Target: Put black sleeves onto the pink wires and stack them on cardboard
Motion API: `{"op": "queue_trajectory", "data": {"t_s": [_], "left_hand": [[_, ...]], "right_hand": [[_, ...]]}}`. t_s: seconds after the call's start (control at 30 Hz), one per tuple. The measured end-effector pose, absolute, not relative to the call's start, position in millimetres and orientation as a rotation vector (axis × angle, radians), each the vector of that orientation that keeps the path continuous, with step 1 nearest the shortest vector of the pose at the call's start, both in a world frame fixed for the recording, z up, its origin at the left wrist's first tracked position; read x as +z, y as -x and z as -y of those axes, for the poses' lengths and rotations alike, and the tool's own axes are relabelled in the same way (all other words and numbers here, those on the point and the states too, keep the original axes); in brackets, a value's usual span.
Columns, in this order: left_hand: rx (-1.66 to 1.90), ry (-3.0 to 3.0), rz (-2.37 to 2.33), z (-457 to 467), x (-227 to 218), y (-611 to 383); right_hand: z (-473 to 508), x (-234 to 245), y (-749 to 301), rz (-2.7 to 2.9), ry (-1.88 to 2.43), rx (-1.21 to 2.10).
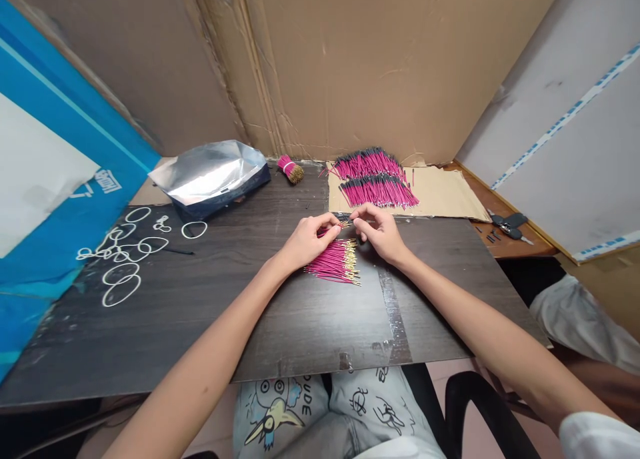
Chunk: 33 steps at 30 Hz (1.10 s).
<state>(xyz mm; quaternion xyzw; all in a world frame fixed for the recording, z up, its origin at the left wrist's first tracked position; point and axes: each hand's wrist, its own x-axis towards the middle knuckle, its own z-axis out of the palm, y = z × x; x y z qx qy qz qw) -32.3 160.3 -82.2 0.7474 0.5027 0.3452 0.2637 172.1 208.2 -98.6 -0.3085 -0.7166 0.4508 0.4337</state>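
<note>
My left hand [314,238] is closed, its thumb and forefinger pinching a thin pink wire whose tip points toward the other hand. Facing it, a few centimetres apart, my right hand [379,231] has thumb and fingertips drawn together; anything between them is too small to make out. Just below both hands, a row of pink wires [330,262] with gold-coloured ends lies side by side on the dark table [200,332]. Some small dark pieces lie by the fingertips, partly hidden.
Two rows of black-tipped pink wires [379,191] lie on a cardboard sheet [450,189] at the back. A banded bundle of pink wires [289,168] and a silver bag [215,172] stand left of it. White rubber bands [123,272] lie at left, cutters [510,224] at right.
</note>
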Motion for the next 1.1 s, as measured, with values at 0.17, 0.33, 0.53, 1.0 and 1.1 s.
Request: {"op": "queue_trajectory", "data": {"t_s": [0.17,0.33,0.53,1.0,1.1], "left_hand": [[0.934,-2.004,-1.350,-160,-81,32],[0.914,-1.989,-1.374,-159,-80,33],[0.859,-1.976,-1.390,-155,-75,34],[0.877,-2.074,-1.362,-155,-76,30],[0.877,-2.036,-1.304,-151,-74,26]], "right_hand": [[-204,-97,-170,1.722,0.741,1.117],[-200,-98,-169,1.747,0.775,1.010],[-196,-99,-168,1.747,0.756,0.927],[-191,-97,-167,1.769,0.765,0.837],[-191,-98,-167,1.724,0.768,0.809]]}}
